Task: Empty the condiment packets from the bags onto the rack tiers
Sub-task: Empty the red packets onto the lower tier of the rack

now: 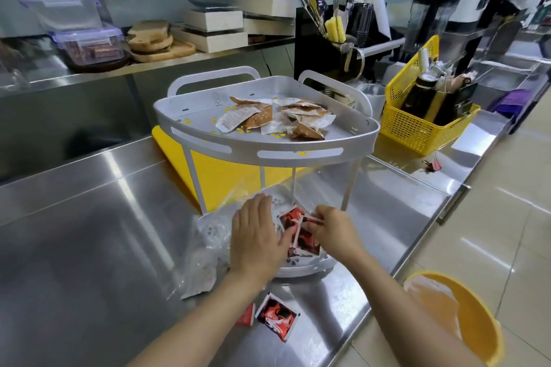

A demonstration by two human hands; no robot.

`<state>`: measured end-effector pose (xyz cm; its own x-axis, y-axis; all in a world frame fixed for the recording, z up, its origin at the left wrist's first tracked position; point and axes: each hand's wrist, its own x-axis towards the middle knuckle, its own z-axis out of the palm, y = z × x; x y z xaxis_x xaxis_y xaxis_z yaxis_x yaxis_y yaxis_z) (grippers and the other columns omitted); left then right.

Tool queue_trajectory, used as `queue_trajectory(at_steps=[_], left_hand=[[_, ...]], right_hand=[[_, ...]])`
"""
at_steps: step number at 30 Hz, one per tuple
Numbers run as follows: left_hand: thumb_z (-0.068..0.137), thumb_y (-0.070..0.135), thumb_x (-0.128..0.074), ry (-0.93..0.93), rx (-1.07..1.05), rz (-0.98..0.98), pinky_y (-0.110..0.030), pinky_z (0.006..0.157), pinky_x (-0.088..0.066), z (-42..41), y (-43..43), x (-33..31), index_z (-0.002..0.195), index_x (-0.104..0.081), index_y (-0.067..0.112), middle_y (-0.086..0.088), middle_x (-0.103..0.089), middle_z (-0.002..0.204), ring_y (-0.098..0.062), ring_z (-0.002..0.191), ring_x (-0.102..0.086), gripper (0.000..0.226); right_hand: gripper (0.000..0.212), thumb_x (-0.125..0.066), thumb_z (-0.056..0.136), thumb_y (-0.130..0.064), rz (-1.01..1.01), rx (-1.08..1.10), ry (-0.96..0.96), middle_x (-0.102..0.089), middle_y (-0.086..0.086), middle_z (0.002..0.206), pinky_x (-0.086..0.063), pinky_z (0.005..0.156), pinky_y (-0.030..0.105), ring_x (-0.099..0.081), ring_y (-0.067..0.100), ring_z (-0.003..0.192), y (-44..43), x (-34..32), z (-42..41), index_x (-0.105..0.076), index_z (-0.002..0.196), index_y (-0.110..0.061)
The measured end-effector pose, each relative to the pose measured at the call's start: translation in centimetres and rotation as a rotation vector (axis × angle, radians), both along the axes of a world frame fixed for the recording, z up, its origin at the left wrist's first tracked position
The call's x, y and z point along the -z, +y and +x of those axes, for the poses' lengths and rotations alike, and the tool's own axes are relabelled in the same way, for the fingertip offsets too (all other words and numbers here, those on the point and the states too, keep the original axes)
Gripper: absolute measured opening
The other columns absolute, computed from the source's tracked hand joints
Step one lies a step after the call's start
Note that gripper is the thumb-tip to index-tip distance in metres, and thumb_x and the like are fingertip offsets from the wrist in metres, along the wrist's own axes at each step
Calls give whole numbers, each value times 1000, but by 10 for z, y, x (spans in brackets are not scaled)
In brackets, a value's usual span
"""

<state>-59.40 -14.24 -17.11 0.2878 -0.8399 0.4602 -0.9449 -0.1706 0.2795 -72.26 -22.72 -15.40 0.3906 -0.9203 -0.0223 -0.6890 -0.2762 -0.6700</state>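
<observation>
The grey two-tier metal corner rack [268, 140] is standing on the shiny steel worktop [89, 217], and everything here is told from it.

Left of the rack's bottom tier, a crinkly clear plastic bag [205, 247] is lying on the worktop, looking almost empty. The left hand [256, 238] is resting flat and wide over the bag's mouth, with its fingers reaching onto the bottom tier. On that tier, small red and black sauce packets [298, 235] are piling up. The right hand [331, 229] is pinching the edge of one of these packets with closed fingers.

On the rack's top tier, brown and white paper packets [274, 119] are lying in a loose heap, so that tier looks done. The bottom tier seems to be the step in hand now.

In front of the rack, two red packets [277, 317] are lying on the worktop, close to its front edge. The next move probably calls for picking these up and putting them with the others.

Right of the rack, the worktop is ending soon, and an orange plastic bucket [459, 316] is sitting on the floor below. Behind the rack on the right, a yellow plastic basket [417, 125] is standing near. The most open room is on the left.
</observation>
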Motion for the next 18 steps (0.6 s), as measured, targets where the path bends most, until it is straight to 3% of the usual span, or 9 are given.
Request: queue_trajectory(at_steps=[1, 3, 6, 10, 14, 16, 18], left_hand=[[82, 56, -45, 10, -25, 178, -40, 109, -25, -6, 7, 6, 137, -29, 6, -20, -37, 144, -36, 133, -34, 76], [85, 65, -33, 49, -59, 497, -43, 117, -1, -10, 18, 20, 146, 4, 8, -17, 4, 157, -33, 145, 4, 92], [78, 75, -32, 117, -44, 667, -45, 115, 14, 3, 14, 34, 142, 23, 17, -11, 26, 153, -27, 140, 27, 102], [60, 85, -45, 157, 179, 840, -48, 113, 18, 12, 3, 44, 141, 24, 33, -3, 25, 155, -22, 141, 26, 118], [61, 83, -47, 246, 137, 794, -45, 114, 16, -1, 0, 43, 145, 14, 24, -3, 19, 156, -20, 143, 21, 119], [57, 80, -55, 453, 141, 660, -45, 118, 4, -10, -1, 42, 146, 6, 27, -3, 4, 159, -21, 145, 8, 120], [47, 76, -66, 842, 114, 328, -44, 117, -18, -19, 1, 35, 140, -11, 42, 7, -23, 152, -19, 142, -18, 113]], right_hand=[[24, -66, 80, -20, 18, 16, -20, -54, 7, 61, -44, 60, 33, -57, 32, 70, -2, -1, -1, -51, 66, -8], [21, -67, 79, -18, 48, 28, -52, -53, 5, 58, -39, 52, 27, -55, 28, 65, -5, -8, -2, -57, 72, -1], [26, -68, 78, -12, 121, 28, -158, -51, 11, 63, -37, 36, 20, -49, 24, 53, -4, -20, -7, -55, 77, 10], [23, -71, 75, -7, 199, 39, -343, -51, 13, 57, -39, 37, 21, -51, 22, 44, -1, -33, -8, -52, 66, 0], [28, -65, 78, 0, 327, 106, -594, -50, 15, 56, -42, 33, 20, -48, 16, 30, 1, -40, 2, -45, 59, -2], [24, -64, 80, -2, 348, 149, -642, -51, 18, 58, -50, 36, 28, -51, 22, 35, 2, -38, 9, -47, 63, -2], [26, -65, 81, -9, 327, 176, -621, -54, 20, 58, -56, 45, 41, -57, 29, 42, 1, -33, 12, -47, 63, -3]])
